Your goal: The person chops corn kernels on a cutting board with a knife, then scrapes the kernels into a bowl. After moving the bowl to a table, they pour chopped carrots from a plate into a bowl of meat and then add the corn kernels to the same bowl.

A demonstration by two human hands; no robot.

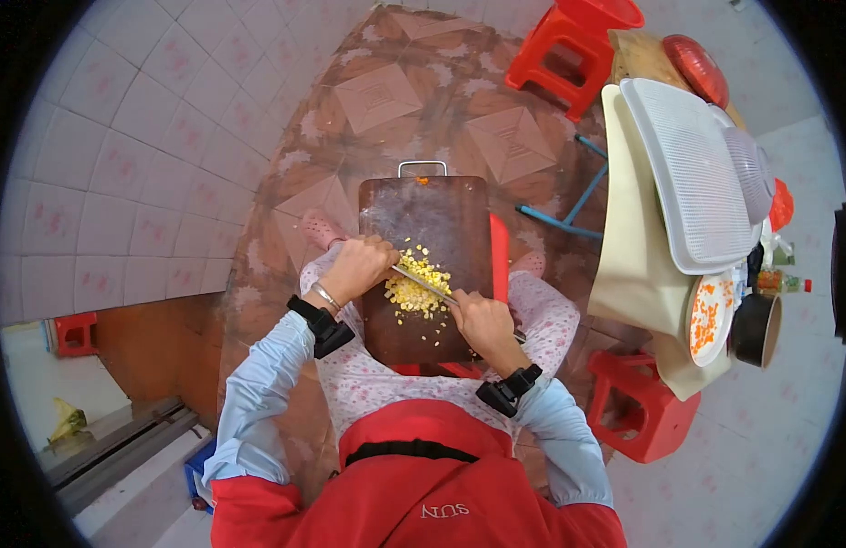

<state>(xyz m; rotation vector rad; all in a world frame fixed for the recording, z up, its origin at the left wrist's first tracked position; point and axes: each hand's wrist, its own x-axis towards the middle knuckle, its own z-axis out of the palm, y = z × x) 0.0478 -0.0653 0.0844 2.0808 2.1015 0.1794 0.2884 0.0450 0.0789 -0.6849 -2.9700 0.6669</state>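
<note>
A dark brown cutting board [386,215] with a metal handle lies in front of me, between my knees. On its middle is a loose heap of finely chopped yellow and pale bits [408,294]; their kind I cannot make out. A kitchen knife [425,282] lies slantwise across the heap, its blade seen nearly edge-on. My right hand [485,327] is closed round its handle, the end of which sticks out past the palm. At the blade's other end, my left hand [364,265] is closed, its fingers pressed on the tip. A small orange scrap sits near the board's handle.
Red stools [638,411] stand at right and far right. A cream-topped table [619,265] holds a white perforated tray [688,173], a plate of chopped orange bits [708,315] and a dark pot [756,331]. Blue metal legs [569,219] jut out. A tiled wall [121,183] rises at left.
</note>
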